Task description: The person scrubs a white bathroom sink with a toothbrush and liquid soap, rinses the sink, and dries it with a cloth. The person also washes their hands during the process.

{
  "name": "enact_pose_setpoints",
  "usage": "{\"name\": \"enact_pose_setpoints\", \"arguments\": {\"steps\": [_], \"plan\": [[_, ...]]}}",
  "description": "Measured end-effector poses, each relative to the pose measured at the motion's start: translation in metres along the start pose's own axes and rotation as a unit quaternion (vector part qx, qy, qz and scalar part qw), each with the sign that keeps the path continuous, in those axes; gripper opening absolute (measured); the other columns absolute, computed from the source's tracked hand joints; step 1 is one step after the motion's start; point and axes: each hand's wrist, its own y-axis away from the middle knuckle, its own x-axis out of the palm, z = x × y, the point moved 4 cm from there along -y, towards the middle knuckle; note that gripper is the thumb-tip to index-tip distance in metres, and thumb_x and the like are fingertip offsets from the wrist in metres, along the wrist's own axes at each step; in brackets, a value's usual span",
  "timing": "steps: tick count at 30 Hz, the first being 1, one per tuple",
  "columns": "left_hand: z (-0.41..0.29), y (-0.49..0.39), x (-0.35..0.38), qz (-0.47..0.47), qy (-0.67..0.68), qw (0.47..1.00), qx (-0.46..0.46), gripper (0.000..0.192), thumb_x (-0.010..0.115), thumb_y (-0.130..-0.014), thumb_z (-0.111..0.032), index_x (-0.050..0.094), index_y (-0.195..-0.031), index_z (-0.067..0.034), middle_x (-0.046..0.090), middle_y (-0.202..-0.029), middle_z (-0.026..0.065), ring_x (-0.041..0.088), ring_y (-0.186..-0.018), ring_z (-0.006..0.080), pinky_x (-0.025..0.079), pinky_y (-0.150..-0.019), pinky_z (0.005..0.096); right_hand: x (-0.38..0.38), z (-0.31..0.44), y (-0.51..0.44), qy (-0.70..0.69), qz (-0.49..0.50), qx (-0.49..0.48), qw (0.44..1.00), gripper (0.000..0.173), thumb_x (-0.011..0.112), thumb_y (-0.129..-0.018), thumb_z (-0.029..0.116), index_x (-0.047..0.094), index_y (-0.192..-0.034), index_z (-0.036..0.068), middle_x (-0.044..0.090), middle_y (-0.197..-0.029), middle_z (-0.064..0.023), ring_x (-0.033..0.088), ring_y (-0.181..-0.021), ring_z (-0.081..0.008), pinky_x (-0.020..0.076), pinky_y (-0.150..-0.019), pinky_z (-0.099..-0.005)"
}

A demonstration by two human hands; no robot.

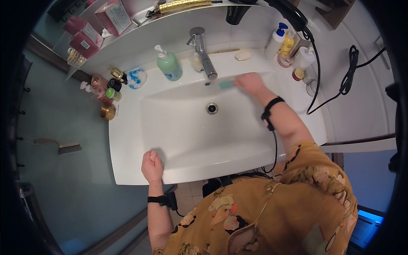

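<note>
My right hand point(251, 83) is closed on one end of a small pale green sponge or cloth point(227, 84), which lies against the back inner wall of the white washbasin point(178, 127), right of the overflow hole. My left hand point(152, 167) rests at the basin's front left edge with its fingers curled; whether something is inside them cannot be told. Above the drain point(212, 108), the chrome faucet point(202, 52) stands at the back rim. A green pump bottle point(169, 65) is to its left. An oval soap-like piece point(243, 55) lies to its right.
Jars, bottles and a blue-white scrubber point(136, 78) stand on the left rim. Pump bottles point(274, 43) and small jars crowd the back right. A black hair dryer point(288, 14) hangs above with its cord point(349, 73). Pink boxes point(113, 17) and a gold hair clipper point(178, 6) sit on the shelf.
</note>
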Motion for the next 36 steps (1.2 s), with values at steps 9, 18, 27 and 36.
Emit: {"name": "enact_pose_setpoints", "arguments": {"steps": [9, 18, 27, 36], "plan": [[0.001, 0.000, 0.002, 0.012, -0.020, 1.000, -0.006, 0.018, 0.057, -0.096, -0.021, 0.064, -0.093, -0.005, 0.067, -0.091, 0.0140, 0.064, -0.081, 0.0347, 0.052, -0.073, 0.0404, 0.030, -0.071, 0.049, 0.051, 0.016, 0.157, 0.986, 0.027, 0.062, -0.091, 0.038, 0.075, -0.088, 0.014, 0.074, -0.089, -0.0094, 0.072, -0.087, -0.0285, 0.0556, -0.071, -0.0434], [0.001, 0.001, 0.001, 0.005, -0.021, 1.000, -0.001, 0.019, 0.057, -0.096, -0.022, 0.064, -0.096, -0.005, 0.068, -0.094, 0.0147, 0.065, -0.084, 0.0353, 0.052, -0.075, 0.0413, 0.071, 0.051, 0.024, -0.294, 0.181, 0.238, 0.908, 0.045, 0.057, -0.097, 0.051, 0.069, -0.085, 0.009, 0.067, -0.075, -0.0072, 0.065, -0.073, -0.0236, 0.0510, -0.066, -0.0377], [0.004, 0.003, 0.001, 0.014, -0.027, 1.000, -0.007, 0.018, 0.057, -0.093, -0.022, 0.064, -0.096, -0.006, 0.068, -0.096, 0.0146, 0.065, -0.089, 0.0360, 0.053, -0.078, 0.0420, -0.088, 0.079, 0.092, -0.541, 0.131, 0.058, 0.829, 0.034, 0.058, -0.100, 0.033, 0.060, -0.077, 0.008, 0.053, -0.064, -0.0046, 0.051, -0.063, -0.0194, 0.0430, -0.064, -0.0327], [0.007, 0.003, 0.001, 0.011, -0.031, 0.999, 0.001, 0.020, 0.056, -0.094, -0.023, 0.065, -0.098, -0.005, 0.068, -0.099, 0.0154, 0.064, -0.091, 0.0379, 0.053, -0.079, 0.0429, -0.182, 0.116, -0.056, -0.170, -0.089, -0.145, 0.971, 0.033, 0.053, -0.098, 0.027, 0.065, -0.123, 0.011, 0.066, -0.125, -0.0118, 0.058, -0.118, -0.0341, 0.0468, -0.099, -0.0469]]}}
